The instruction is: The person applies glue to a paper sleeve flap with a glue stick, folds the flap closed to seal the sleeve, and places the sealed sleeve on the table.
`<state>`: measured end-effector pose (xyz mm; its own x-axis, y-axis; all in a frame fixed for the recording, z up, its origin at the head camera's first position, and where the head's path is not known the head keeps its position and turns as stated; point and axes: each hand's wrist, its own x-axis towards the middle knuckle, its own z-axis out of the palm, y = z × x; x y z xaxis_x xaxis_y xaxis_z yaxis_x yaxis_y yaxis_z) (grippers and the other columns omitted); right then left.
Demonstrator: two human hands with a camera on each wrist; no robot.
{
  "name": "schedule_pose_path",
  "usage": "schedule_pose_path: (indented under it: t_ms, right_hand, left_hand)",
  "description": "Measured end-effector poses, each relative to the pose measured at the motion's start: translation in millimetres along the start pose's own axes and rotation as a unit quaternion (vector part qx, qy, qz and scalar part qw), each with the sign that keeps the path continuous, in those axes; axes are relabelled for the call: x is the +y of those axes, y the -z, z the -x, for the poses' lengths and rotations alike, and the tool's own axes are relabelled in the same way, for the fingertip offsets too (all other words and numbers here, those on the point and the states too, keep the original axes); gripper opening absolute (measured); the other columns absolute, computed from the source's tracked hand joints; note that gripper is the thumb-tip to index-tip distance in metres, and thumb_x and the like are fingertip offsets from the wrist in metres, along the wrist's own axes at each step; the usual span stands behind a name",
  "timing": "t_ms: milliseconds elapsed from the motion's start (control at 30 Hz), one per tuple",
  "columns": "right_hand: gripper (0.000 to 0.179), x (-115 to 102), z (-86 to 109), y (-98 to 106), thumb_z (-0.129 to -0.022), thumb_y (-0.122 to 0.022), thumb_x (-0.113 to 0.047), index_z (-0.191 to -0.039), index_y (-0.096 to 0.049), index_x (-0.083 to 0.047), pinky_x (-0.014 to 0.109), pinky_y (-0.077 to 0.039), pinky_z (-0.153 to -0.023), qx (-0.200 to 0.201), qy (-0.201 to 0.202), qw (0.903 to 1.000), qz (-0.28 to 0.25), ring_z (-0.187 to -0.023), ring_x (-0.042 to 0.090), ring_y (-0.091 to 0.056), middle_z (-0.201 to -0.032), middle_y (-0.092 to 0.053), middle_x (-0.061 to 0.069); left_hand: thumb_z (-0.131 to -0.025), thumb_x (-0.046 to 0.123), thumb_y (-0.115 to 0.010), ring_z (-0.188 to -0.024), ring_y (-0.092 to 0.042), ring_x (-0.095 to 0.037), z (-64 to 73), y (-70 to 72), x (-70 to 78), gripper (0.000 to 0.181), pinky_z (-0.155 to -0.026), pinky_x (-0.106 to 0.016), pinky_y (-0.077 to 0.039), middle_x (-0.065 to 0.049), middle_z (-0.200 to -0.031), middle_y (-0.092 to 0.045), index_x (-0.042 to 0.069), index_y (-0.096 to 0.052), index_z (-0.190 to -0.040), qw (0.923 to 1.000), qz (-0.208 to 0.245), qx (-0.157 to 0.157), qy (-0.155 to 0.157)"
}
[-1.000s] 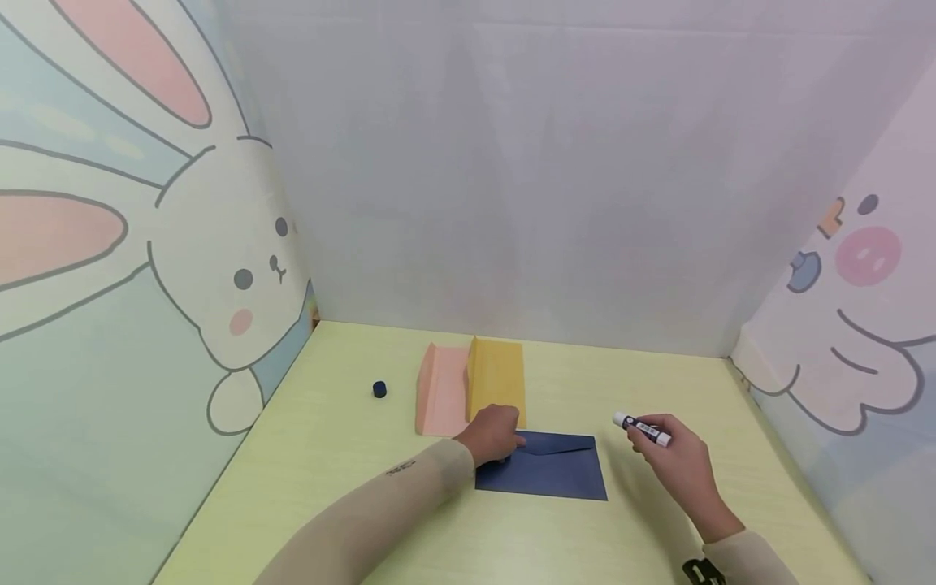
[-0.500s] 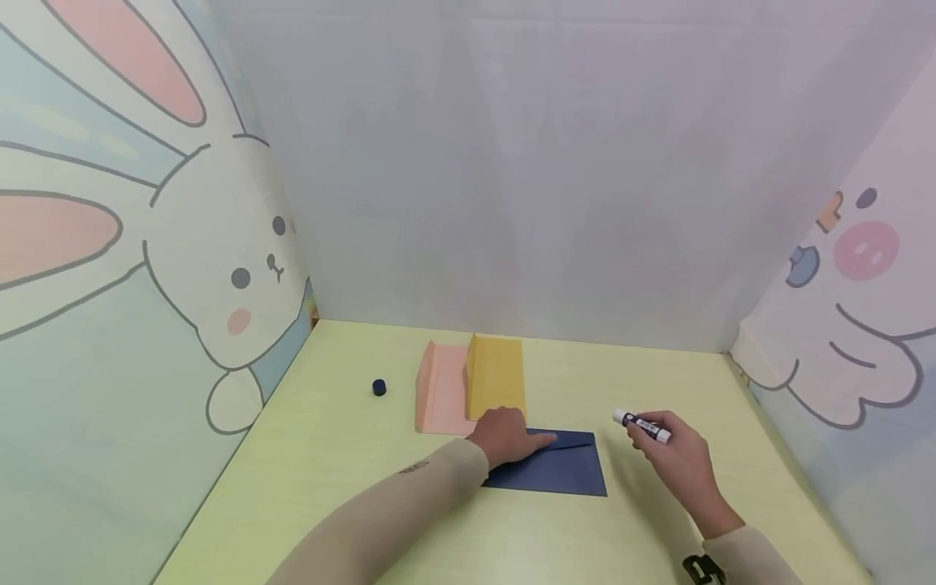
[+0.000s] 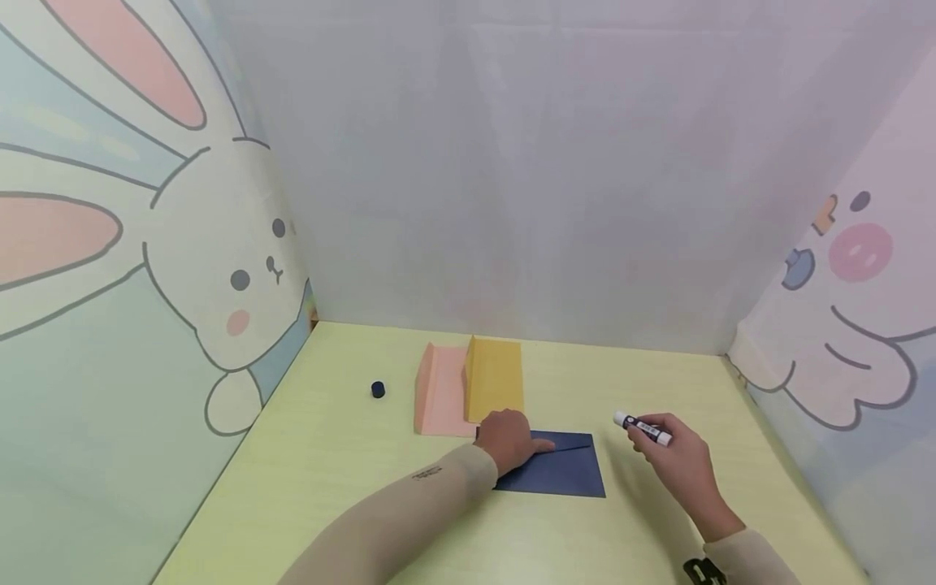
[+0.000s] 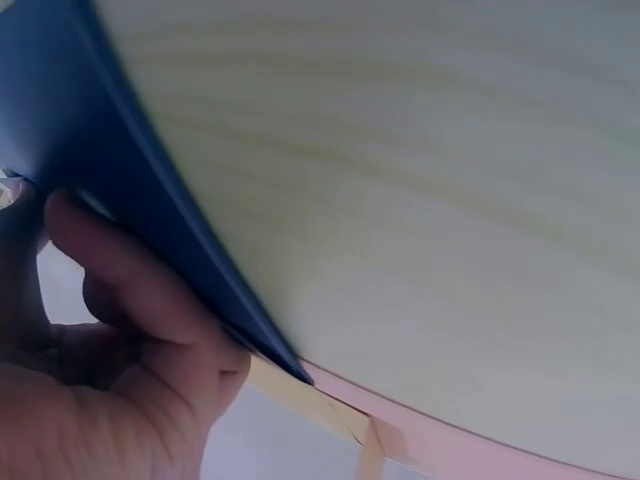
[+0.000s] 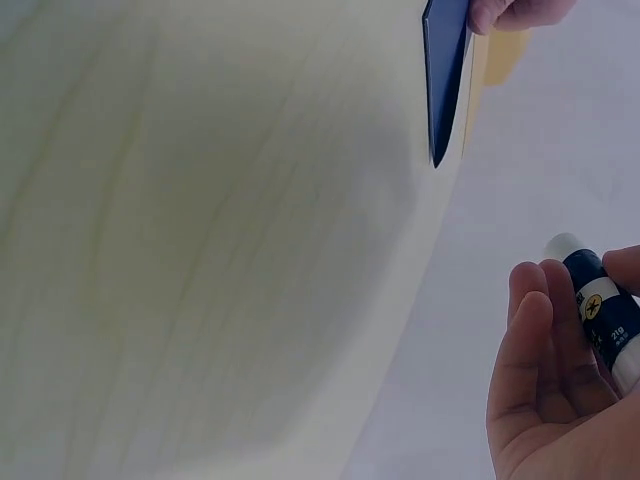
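Note:
A navy blue envelope [image 3: 559, 475] lies on the table with its flap folded down. My left hand [image 3: 506, 439] rests on the left part of the flap, thumb stretched to the right along it. In the left wrist view the fingers [image 4: 150, 290] lie against the blue envelope [image 4: 110, 130]. To the right of the envelope, my right hand [image 3: 680, 459] holds a glue stick [image 3: 642, 427] above the table, pinched between thumb and fingers. Its white end points away to the left, and its dark blue label shows in the right wrist view.
Behind the navy envelope lie a yellow envelope [image 3: 497, 378] and a pink envelope [image 3: 448, 394], side by side with raised flaps. A small dark cap [image 3: 378, 390] stands to their left on the pale yellow table [image 3: 329, 463]. Cartoon-printed panels [image 3: 95, 390] and a plain back sheet enclose the table.
My left hand has slid a little to the right along the navy envelope's flap, its thumb now stretched out. The right hand holds the glue stick in the same place.

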<state>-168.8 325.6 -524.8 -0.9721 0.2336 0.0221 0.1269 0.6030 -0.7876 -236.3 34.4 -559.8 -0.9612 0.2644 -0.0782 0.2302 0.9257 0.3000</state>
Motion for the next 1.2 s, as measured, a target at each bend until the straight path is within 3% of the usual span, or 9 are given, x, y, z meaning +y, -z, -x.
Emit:
schedule_pose_path:
  t_ms: [233,400,567,1000,1200]
  right_hand:
    - [0.043,0,0.8,0,-0.109,-0.087,-0.031,-0.138,-0.078,0.000,0.024,-0.059,-0.067,0.005,0.000,1.0000,0.000,-0.081,0.004,-0.077,-0.105,-0.091,0.010]
    - [0.042,1,1.1,0,-0.109,-0.088,-0.029,-0.137,-0.078,0.000,0.024,-0.059,-0.066,0.010,0.003,0.9999,0.000,-0.080,0.002,-0.076,-0.104,-0.091,0.012]
    - [0.041,3,0.4,0,-0.109,-0.087,-0.028,-0.137,-0.078,0.001,0.024,-0.059,-0.066,0.009,0.004,1.0000,0.000,-0.080,0.001,-0.076,-0.105,-0.091,0.014]
    - [0.044,-5,-1.0,0,-0.110,-0.086,-0.031,-0.140,-0.077,0.000,0.024,-0.060,-0.068,0.002,0.001,1.0000,0.001,-0.083,0.003,-0.077,-0.106,-0.091,0.011]
    - [0.043,-10,0.3,1,-0.110,-0.086,-0.030,-0.139,-0.077,0.000,0.024,-0.060,-0.068,0.003,-0.001,1.0000,-0.002,-0.083,0.005,-0.078,-0.107,-0.091,0.012]
  left_hand:
    - [-0.102,0.057,-0.091,-0.059,-0.051,-0.015,-1.0,8.7,-11.9,0.066,-0.060,-0.028,-0.038,0.005,-0.061,-0.039,0.016,-0.054,-0.066,0.9979,0.052,-0.026,-0.030]
    - [-0.109,0.039,-0.087,-0.067,-0.057,-0.017,-1.3,12.5,-20.2,0.043,-0.066,-0.030,-0.043,0.000,-0.071,-0.056,0.012,-0.065,-0.084,0.9954,0.072,-0.054,-0.035]
    - [-0.110,0.035,-0.086,-0.075,-0.062,-0.019,-2.6,11.2,-20.5,0.033,-0.072,-0.033,-0.049,-0.003,-0.081,-0.065,0.010,-0.069,-0.097,0.9951,0.074,-0.061,-0.026]
    - [-0.110,0.035,-0.086,-0.069,-0.059,-0.020,-0.4,20.4,-22.0,0.037,-0.067,-0.032,-0.045,-0.002,-0.076,-0.060,0.012,-0.066,-0.090,0.9916,0.102,-0.076,-0.024]
    - [-0.115,0.028,-0.076,-0.050,-0.054,-0.016,-1.6,22.2,-27.4,0.042,-0.055,-0.030,-0.042,0.002,-0.060,-0.051,0.014,-0.058,-0.080,0.9840,0.161,-0.070,-0.032]
